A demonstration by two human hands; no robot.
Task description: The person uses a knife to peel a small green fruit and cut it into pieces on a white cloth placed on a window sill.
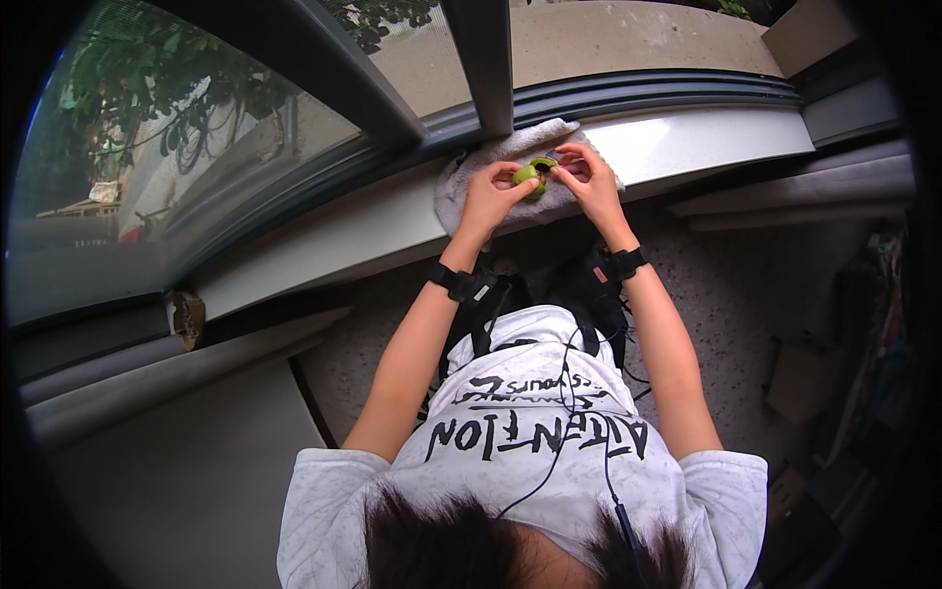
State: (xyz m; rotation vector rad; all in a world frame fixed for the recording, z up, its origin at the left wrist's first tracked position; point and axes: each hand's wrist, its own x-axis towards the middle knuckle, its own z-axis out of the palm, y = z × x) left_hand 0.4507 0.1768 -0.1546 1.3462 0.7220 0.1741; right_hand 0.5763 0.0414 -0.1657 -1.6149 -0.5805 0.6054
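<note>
Between my hands is a small green fruit, its thick rind split and a dark brownish inside showing. My left hand grips the fruit from the left, the thumb along its near side. A curved green rind piece stands up at the fruit's upper right. My right hand pinches at this piece with thumb and fingertips; whether it is fully detached from the fruit I cannot tell. Beneath both hands a crumpled pale grey towel lies on the white windowsill.
Dark window frames rise just behind the towel. A torn brown cardboard piece sits at the sill's left end. A dark cable hangs down my shirt front. On the right, boxes stand on the speckled floor.
</note>
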